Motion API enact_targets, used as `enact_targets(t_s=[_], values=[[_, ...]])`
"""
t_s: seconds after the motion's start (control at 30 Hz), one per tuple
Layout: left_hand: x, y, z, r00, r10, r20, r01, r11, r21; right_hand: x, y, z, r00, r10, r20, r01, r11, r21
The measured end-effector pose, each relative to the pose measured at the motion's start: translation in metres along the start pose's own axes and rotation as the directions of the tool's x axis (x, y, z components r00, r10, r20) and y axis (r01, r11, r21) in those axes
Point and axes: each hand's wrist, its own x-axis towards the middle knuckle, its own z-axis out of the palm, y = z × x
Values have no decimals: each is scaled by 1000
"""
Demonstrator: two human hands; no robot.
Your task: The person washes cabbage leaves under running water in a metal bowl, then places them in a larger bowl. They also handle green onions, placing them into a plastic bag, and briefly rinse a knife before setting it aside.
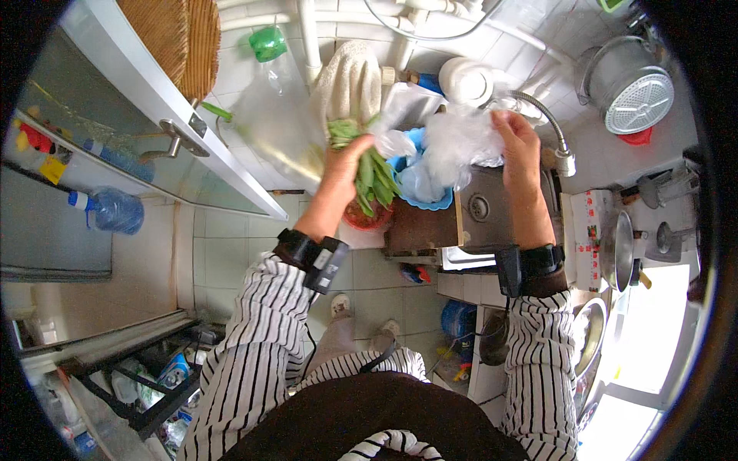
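Note:
My left hand (345, 167) is closed around a bunch of leafy green vegetables (373, 178), whose leaves hang down to the right. Pinched in my right hand (519, 141) is a thin clear plastic bag (464, 135), blurred and crumpled. Below the bag sits a light-blue scalloped plastic basin (435, 205), partly covered by the plastic. More thin plastic (398, 141) shows beside the left hand; whether it is part of the same bag I cannot tell. Under the leaves stands a red container (360, 222), its contents mostly hidden.
A sink (501, 216) with a drain lies right of the basin, beneath a flexible metal faucet hose (545, 112). Behind the left hand hang a pale towel (351, 75) and a large clear bag (277, 115). A glass-paned door (230, 167) stands ajar at left. A metal pan (620, 250) is at right.

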Motion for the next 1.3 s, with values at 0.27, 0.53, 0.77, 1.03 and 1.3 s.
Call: enact_targets(t_s=[0.27, 0.53, 0.77, 1.03, 1.3], values=[[-38, 46, -61, 998, -61, 25, 66, 922, -382, -34, 110, 49, 904, -45, 425, 316, 741, -593], [-71, 72, -72, 985, 5, 175, 39, 968, -247, -46, 72, 51, 803, -28, 595, 510, 548, -663], [-87, 60, -47, 951, -99, 292, 158, 970, -186, -87, -18, 39, 852, -396, 342, 523, 653, -548], [-101, 38, -8, 866, -386, 318, 391, 919, 51, -131, -14, -19, 951, 200, 237, -232, 966, 117], [-191, -16, 60, 787, -295, 541, 263, 955, 139, -185, 10, -94, 963, 95, -253, -31, 969, 247]])
